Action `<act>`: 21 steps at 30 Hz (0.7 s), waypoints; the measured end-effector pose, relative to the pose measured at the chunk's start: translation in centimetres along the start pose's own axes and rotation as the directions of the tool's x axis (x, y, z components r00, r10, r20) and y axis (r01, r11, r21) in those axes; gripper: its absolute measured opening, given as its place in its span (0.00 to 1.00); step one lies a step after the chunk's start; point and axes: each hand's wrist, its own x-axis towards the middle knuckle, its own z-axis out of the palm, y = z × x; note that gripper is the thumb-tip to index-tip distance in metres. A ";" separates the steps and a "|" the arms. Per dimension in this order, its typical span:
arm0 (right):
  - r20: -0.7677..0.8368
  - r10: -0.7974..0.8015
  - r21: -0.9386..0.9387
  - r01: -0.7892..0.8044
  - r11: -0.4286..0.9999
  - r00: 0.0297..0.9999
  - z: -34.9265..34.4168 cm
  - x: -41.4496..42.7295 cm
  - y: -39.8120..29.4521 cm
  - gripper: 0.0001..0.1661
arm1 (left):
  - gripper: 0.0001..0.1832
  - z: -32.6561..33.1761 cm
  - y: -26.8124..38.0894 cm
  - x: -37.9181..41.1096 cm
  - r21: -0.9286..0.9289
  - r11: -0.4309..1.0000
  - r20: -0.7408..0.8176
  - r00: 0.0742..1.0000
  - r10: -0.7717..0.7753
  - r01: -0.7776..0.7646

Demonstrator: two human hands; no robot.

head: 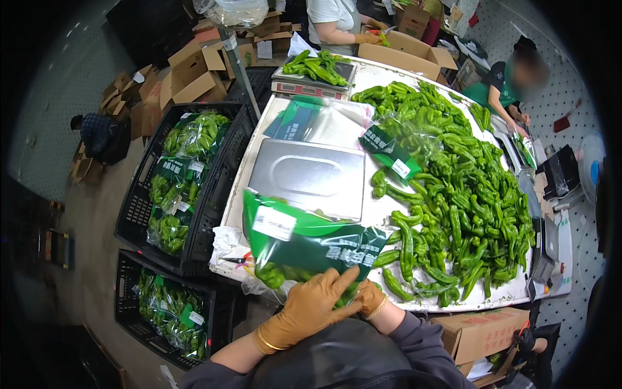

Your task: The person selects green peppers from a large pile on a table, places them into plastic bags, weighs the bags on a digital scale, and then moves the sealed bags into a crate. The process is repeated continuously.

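My left hand [311, 304], in a tan glove, lies on the near edge of a green printed plastic bag of peppers [311, 243] with a white label. Its fingers are spread against the bag; whether they grip it is unclear. My right hand [371, 297], gloved alike, is at the bag's near right corner, its fingers mostly hidden behind the bag and the left hand. The bag overlaps the near part of a steel weighing scale's platform [311, 170]. To the right, loose green peppers [466, 194] are heaped on the white table [374, 214], with another labelled bag [393, 155] on the heap's left edge.
Black crates [197, 262] holding bagged peppers stand left of the table. A second scale [311, 87] with peppers is at the far edge, beside a metal post [240, 73]. A cardboard box [491, 335] stands near right. Co-workers [335, 24] are at the far side, right and left.
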 end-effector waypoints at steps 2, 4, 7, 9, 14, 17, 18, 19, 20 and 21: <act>0.138 0.003 -0.021 0.000 1.000 0.990 0.9 -0.9 0.5 0.37 | 0.32 -1.0 -1.3 -0.3 -0.223 0.951 -0.077 0.976 0.204 -0.216; 0.244 0.012 -0.052 0.001 0.999 0.970 1.2 -1.2 1.2 0.37 | 0.30 -3.2 -3.0 -1.8 -0.153 0.974 -0.278 0.953 0.122 -0.169; 0.339 0.013 -0.111 0.026 0.993 0.941 1.6 -1.8 1.8 0.38 | 0.33 -5.6 -7.0 -4.3 -0.443 0.887 -0.579 0.713 -0.395 0.132; 0.386 0.004 -0.135 0.052 0.990 0.922 1.6 -2.3 1.9 0.39 | 0.36 -5.7 -9.8 -5.5 -0.686 0.667 -0.298 0.723 -0.623 0.291; 0.477 -0.012 -0.187 0.115 0.976 0.879 2.3 -2.8 1.8 0.40 | 0.40 -2.6 -12.8 -8.8 -0.872 0.309 0.156 0.815 -0.558 0.379; 0.517 -0.042 -0.191 0.162 0.968 0.855 2.8 -2.6 1.5 0.41 | 0.51 -1.7 -13.4 -11.8 -0.859 0.391 0.156 0.896 -0.417 0.332; 0.537 -0.050 -0.197 0.183 0.963 0.842 3.0 -2.7 1.5 0.41 | 0.58 -1.8 -12.9 -12.6 -0.868 0.349 0.212 0.898 -0.386 0.354; 0.555 -0.061 -0.202 0.205 0.958 0.830 3.2 -2.9 1.4 0.41 | 0.60 -2.2 -12.0 -13.3 -0.904 0.255 0.234 0.895 -0.380 0.344; 0.577 -0.074 -0.209 0.235 0.949 0.813 3.4 -3.2 1.4 0.41 | 0.63 -2.6 -11.1 -13.9 -0.930 0.157 0.256 0.893 -0.371 0.331; 0.611 -0.093 -0.215 0.277 0.937 0.787 3.7 -3.5 1.2 0.42 | 0.66 -2.7 -10.7 -15.0 -0.930 0.126 0.275 0.881 -0.385 0.345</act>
